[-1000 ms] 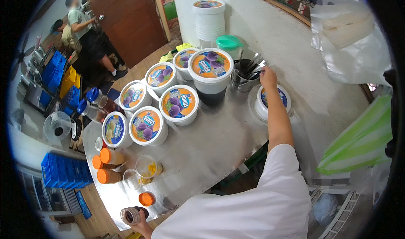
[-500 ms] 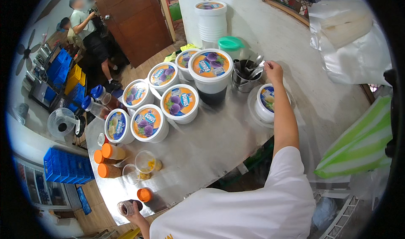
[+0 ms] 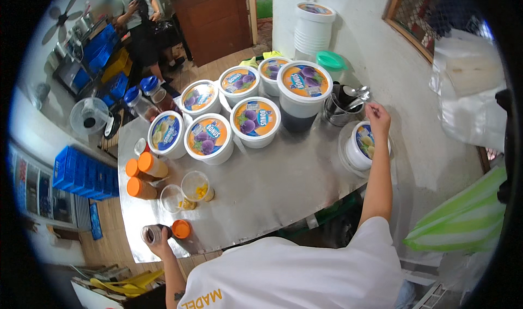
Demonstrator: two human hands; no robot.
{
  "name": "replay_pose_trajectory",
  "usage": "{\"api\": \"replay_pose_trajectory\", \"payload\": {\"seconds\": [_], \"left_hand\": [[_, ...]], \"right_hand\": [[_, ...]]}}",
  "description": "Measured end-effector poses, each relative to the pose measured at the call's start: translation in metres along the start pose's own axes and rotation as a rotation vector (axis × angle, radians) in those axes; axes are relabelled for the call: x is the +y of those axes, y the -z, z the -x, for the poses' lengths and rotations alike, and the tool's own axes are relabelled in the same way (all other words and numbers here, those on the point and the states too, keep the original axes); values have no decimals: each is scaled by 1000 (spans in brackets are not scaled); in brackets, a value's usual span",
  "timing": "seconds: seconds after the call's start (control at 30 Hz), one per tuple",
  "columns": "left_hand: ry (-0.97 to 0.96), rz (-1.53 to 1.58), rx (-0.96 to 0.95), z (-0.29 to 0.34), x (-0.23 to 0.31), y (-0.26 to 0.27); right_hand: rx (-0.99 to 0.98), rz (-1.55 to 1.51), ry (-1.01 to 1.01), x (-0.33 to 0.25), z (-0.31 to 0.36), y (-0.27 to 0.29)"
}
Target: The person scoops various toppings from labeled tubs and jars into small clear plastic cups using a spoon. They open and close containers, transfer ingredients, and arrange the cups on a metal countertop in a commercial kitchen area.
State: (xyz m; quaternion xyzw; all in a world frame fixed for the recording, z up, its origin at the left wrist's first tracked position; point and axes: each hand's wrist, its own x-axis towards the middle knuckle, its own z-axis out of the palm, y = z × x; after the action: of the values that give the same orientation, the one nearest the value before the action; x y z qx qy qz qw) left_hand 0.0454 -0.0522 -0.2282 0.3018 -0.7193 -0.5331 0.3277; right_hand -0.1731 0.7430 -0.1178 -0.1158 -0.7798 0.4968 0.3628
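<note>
Lower beside the pot than before, my right hand pinches near the spoons; I can't tell if it grips one. My left hand grasps the jar beside the lid. Fetching a spoon seems in hand, needing a clean lift.

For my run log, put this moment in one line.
left hand: holding open jar | right hand: beside utensil pot, grip unclear | orange lid: on metal table | two clear cups: yellow pieces inside

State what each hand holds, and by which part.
The left hand grips an open jar around its side; whether the right hand, near metal spoons, holds anything cannot be told.
</note>
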Motion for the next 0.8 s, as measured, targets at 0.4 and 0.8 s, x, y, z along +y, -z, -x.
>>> {"api": "replay_pose_trajectory", "payload": {"seconds": [0.4,0.8], "left_hand": [[7,82,15,-21,-31,-3],[-191,-98,-75,-40,-40,-6]], "right_hand": [[154,354,125,-19,18,-11],[213,406,198,-14,55,-19]]}}
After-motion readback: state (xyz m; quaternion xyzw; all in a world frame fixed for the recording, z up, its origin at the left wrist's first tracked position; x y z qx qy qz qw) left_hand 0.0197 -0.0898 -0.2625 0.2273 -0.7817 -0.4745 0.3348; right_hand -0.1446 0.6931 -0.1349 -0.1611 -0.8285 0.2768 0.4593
